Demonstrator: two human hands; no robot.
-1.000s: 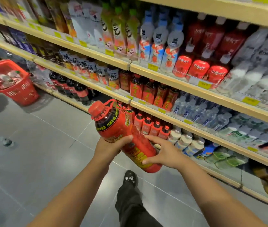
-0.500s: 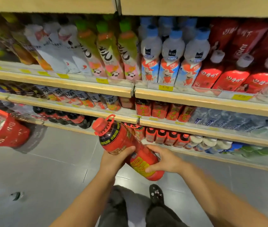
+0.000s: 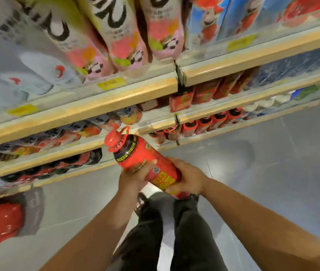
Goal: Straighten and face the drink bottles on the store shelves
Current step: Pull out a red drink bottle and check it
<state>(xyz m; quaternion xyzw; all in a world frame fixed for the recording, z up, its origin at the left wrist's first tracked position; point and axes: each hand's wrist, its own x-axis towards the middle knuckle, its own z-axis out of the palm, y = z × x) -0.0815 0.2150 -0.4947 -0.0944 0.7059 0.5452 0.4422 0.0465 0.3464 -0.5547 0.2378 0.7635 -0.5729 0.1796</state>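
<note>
in front of the lower shelf edge: large red bottle held in the air, clear of the shelf.
left hand: fingers curled round the upper body.
right hand: wrapped round the lower body.
long axis: slanted, cap up-left toward the shelf, base toward the person.
nearer the shelf: left hand.
judgement: needs uprighting before shelving.
</note>
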